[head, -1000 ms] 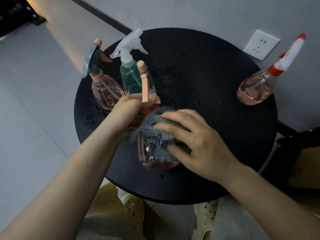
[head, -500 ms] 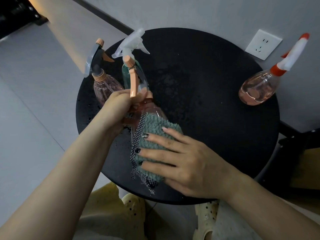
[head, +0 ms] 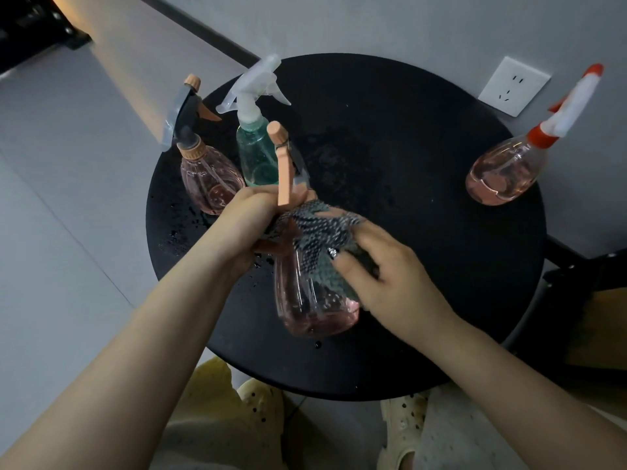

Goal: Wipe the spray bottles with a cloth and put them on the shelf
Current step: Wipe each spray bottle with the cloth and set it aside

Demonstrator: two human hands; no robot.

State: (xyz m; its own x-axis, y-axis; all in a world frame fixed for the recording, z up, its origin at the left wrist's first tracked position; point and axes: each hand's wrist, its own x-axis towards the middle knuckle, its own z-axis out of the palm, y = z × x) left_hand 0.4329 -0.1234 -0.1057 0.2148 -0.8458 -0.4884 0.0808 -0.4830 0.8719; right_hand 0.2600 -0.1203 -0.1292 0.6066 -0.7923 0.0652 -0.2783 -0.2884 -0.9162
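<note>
My left hand grips the neck of a pink spray bottle with an orange trigger head, held above the round black table. My right hand presses a grey-green knitted cloth around the bottle's shoulder and right side. Three more spray bottles stand on the table: a pink one with a black and orange head at the left, a green one with a clear head beside it, and a pink one with a white and red head at the right.
Water drops lie on the table's left part. A white wall socket sits on the grey wall behind the table. A dark frame stands at the right. My feet in pale clogs are below the table edge.
The cloth and my right hand have moved up from the bottle's lower body to its shoulder, uncovering the pink base. The bottle's head has shifted slightly right.
</note>
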